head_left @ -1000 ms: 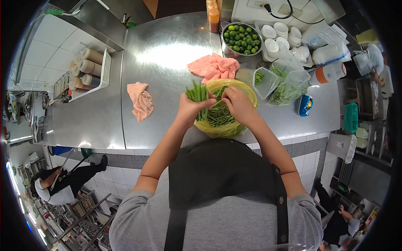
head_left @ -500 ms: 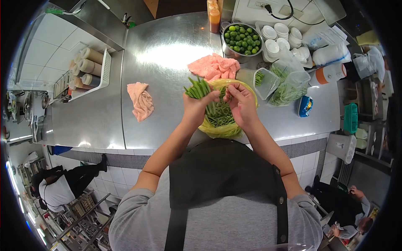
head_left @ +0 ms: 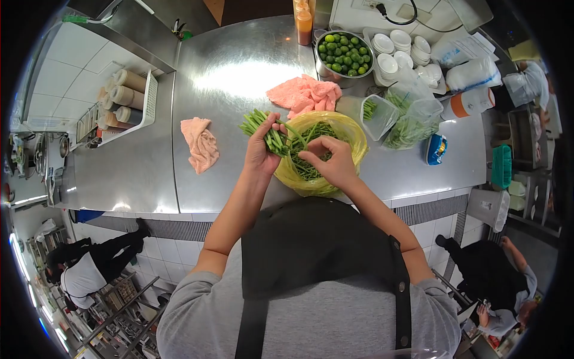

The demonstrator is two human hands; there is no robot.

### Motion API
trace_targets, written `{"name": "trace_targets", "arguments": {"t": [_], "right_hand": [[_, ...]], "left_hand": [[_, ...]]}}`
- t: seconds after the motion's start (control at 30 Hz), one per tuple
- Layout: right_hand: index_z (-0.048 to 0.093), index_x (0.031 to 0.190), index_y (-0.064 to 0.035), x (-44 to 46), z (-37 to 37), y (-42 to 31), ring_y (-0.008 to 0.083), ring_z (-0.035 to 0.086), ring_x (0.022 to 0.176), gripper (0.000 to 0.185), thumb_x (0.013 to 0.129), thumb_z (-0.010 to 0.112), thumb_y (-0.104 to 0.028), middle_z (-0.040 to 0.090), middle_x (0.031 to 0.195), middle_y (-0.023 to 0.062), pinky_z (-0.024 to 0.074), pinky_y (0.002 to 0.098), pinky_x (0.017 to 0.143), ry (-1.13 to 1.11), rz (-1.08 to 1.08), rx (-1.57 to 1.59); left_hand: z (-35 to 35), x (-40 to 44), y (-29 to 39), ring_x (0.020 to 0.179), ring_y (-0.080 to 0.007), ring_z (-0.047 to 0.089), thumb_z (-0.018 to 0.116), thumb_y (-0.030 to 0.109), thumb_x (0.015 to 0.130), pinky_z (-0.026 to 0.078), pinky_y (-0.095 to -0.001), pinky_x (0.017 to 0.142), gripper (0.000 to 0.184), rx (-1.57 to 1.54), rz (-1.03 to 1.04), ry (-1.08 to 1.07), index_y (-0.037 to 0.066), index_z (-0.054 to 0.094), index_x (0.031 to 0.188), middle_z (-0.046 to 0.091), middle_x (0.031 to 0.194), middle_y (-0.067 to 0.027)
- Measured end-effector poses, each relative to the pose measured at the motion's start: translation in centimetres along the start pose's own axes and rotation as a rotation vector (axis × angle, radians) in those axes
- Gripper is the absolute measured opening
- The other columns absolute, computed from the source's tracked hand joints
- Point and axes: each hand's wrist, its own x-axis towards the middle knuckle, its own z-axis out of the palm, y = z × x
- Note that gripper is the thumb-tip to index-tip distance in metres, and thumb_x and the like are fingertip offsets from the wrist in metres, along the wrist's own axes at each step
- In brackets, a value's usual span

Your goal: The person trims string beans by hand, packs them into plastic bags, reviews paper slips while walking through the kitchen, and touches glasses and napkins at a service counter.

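Observation:
My left hand (head_left: 261, 149) is closed around a bunch of green beans (head_left: 253, 124), left of the yellow plastic bag (head_left: 357, 149). One green bean (head_left: 295, 133) sticks out of the bunch and curves toward my right hand (head_left: 336, 163). At that bean's end, the thumb and forefinger of my right hand are pinched together above the bag. Many more green beans (head_left: 314, 131) lie inside the open bag, partly hidden by my hands.
Pink cloths (head_left: 305, 94) lie behind the bag and at the left (head_left: 201, 143). A bowl of limes (head_left: 345, 55), a clear container (head_left: 380, 116), a bag of greens (head_left: 409, 133) and a blue packet (head_left: 436, 149) stand rightward. Two people work behind, one on each side.
My left hand has shifted left with the bunch and turned so its fingers show. My right hand has come lower and left, to the end of a bean.

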Motion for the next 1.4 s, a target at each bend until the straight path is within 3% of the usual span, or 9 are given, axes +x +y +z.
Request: {"name": "trace_targets", "arguments": {"t": [0.2, 0.47, 0.53, 0.73, 0.8, 0.97, 1.07, 1.23, 1.4], "right_hand": [[0.071, 0.093, 0.0015, 0.9, -1.0, -0.5, 0.0265, 0.066, 0.078, 0.012, 0.088, 0.068, -0.009, 0.069, 0.084, 0.013, 0.0511, 0.034, 0.074, -0.055, -0.224, -0.178], [0.072, 0.095, -0.001, 1.9, -3.2, -0.9, 0.0222, 0.065, 0.083, 0.01, 0.085, 0.069, -0.001, 0.067, 0.089, 0.0112, 0.0513, 0.0321, 0.078, -0.208, -0.056, 0.087], [0.073, 0.091, -0.0028, 2.2, -2.7, 1.4, 0.0262, 0.06, 0.097, 0.013, 0.078, 0.074, -0.004, 0.061, 0.099, 0.01, 0.0497, 0.0367, 0.088, -0.131, -0.145, -0.544], [0.071, 0.089, -0.0063, 0.1, 0.7, 3.8, 0.0292, 0.052, 0.11, 0.018, 0.073, 0.077, -0.012, 0.055, 0.109, 0.0095, 0.0448, 0.043, 0.091, -0.174, -0.225, -0.95], [0.07, 0.089, -0.0053, 0.4, 0.9, 4.3, 0.0296, 0.052, 0.111, 0.017, 0.075, 0.075, -0.013, 0.055, 0.109, 0.0096, 0.044, 0.0452, 0.092, -0.185, -0.209, -0.931], [0.067, 0.088, -0.0038, 1.5, 0.0, 3.5, 0.0295, 0.058, 0.101, 0.012, 0.079, 0.073, -0.011, 0.059, 0.103, 0.01, 0.046, 0.0433, 0.086, -0.094, -0.259, -0.735], [0.067, 0.089, -0.0012, 2.3, -1.1, 2.8, 0.0306, 0.061, 0.088, 0.007, 0.083, 0.068, -0.003, 0.06, 0.093, 0.012, 0.0484, 0.0411, 0.078, -0.035, -0.153, -0.443], [0.072, 0.095, -0.0028, 2.3, -3.6, -0.8, 0.0339, 0.063, 0.085, 0.01, 0.087, 0.065, -0.004, 0.063, 0.088, 0.0147, 0.0496, 0.04, 0.076, -0.121, -0.21, -0.357], [0.071, 0.098, -0.0003, 1.7, -4.3, -3.3, 0.0236, 0.066, 0.075, 0.013, 0.086, 0.068, -0.005, 0.069, 0.084, 0.0116, 0.051, 0.0335, 0.07, -0.074, -0.146, -0.207]], "left_hand": [[0.6, 0.0, -0.5, 0.07, -0.0164, 0.063, 0.073, 0.004, 0.089, 0.054, -0.0295, 0.063, 0.024, 0.347, 0.415, 0.07, 0.001, 0.058, 0.106, 0.064, 0.087, -0.0066], [-1.5, 0.4, 1.3, 0.07, -0.0151, 0.063, 0.073, 0.006, 0.09, 0.054, -0.0297, 0.063, 0.021, 0.198, 0.25, 0.075, 0.003, 0.058, 0.105, 0.066, 0.089, -0.0076], [-1.2, -0.2, 1.4, 0.07, -0.0151, 0.063, 0.072, 0.009, 0.091, 0.054, -0.0303, 0.063, 0.019, 0.142, 0.147, 0.081, 0.004, 0.059, 0.104, 0.067, 0.089, -0.0075], [-2.6, -5.6, -1.1, 0.074, -0.017, 0.066, 0.073, 0.013, 0.09, 0.057, -0.0334, 0.065, 0.025, 0.538, 0.056, -0.152, 0.001, 0.059, 0.107, 0.067, 0.084, -0.0067], [-3.8, -6.8, -1.8, 0.074, -0.018, 0.067, 0.076, 0.009, 0.084, 0.058, -0.0342, 0.067, 0.031, 0.586, -0.195, -0.189, 0.0, 0.059, 0.109, 0.065, 0.083, -0.0066], [-2.6, -8.0, -3.0, 0.069, -0.019, 0.062, 0.083, 0.014, 0.075, 0.055, -0.0353, 0.069, 0.041, 0.679, -0.184, -0.248, 0.001, 0.058, 0.105, 0.061, 0.076, -0.0076], [-2.0, -6.3, -2.5, 0.072, -0.0178, 0.066, 0.081, 0.0, 0.075, 0.058, -0.0341, 0.069, 0.039, 0.661, -0.182, -0.254, 0.001, 0.059, 0.107, 0.064, 0.087, -0.0055], [1.8, -3.4, -2.3, 0.075, -0.0122, 0.066, 0.082, -0.003, 0.073, 0.055, -0.0286, 0.069, 0.024, 1.1, 0.272, -0.132, 0.0, 0.069, 0.093, 0.071, 0.085, -0.0059], [3.6, -2.6, -2.5, 0.075, -0.0084, 0.065, 0.083, 0.001, 0.074, 0.054, -0.0267, 0.071, 0.021, 1.264, 0.346, -0.189, 0.001, 0.071, 0.091, 0.072, 0.084, -0.003]]}}
